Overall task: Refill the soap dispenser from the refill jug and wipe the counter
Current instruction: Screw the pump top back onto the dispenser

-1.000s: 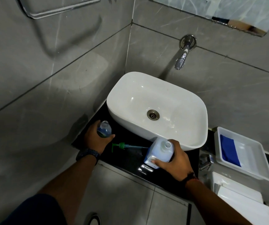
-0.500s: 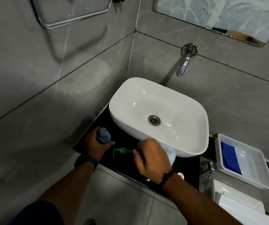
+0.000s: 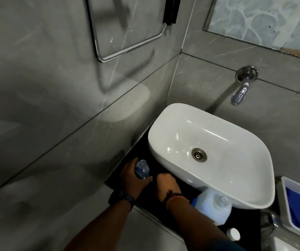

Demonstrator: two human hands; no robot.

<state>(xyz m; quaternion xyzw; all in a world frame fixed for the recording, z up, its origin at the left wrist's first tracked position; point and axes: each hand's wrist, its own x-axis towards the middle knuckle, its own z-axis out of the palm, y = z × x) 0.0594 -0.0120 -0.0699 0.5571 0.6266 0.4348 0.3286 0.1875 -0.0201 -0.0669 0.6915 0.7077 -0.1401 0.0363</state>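
Note:
My left hand (image 3: 132,181) grips the clear soap dispenser bottle (image 3: 142,169), which stands without its pump on the black counter (image 3: 245,221) left of the basin and holds some blue liquid. My right hand (image 3: 167,186) is curled, knuckles up, just right of the bottle, over the spot where the green pump lay. The pump itself is hidden under it. The white refill jug (image 3: 208,205) stands uncapped under the basin's front rim, right of my right wrist. Its white cap (image 3: 233,234) lies on the counter near the front edge.
The white basin (image 3: 163,115) takes up most of the counter, with a chrome wall tap (image 3: 239,95) above it. At the far right, a white tray (image 3: 283,205) holds a blue cloth (image 3: 297,209). Grey tiled walls close in on the left and behind, with a chrome towel rail (image 3: 127,49).
My right hand let go of the jug, moved left and closed over the green pump beside the bottle. The left hand kept hold of the bottle. The view swung left and up.

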